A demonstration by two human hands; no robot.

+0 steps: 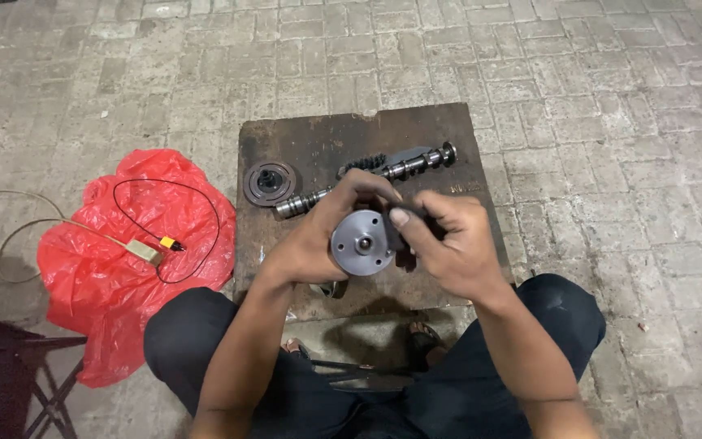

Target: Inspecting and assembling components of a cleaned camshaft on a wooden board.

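Observation:
I hold a round grey metal disc part with a small centre hole above a rusty steel plate on the ground. My left hand grips it from the left and behind. My right hand holds its right side, thumb resting on the rim. On the plate behind my hands lies a camshaft, partly hidden, with a dark chain beside it. A round dark pulley-like disc sits at the plate's left.
A red plastic bag lies to the left with a small yellow-tipped device and black wire on it. A dark folding stool stands at the lower left. Paving bricks surround the plate. My knees flank the near edge.

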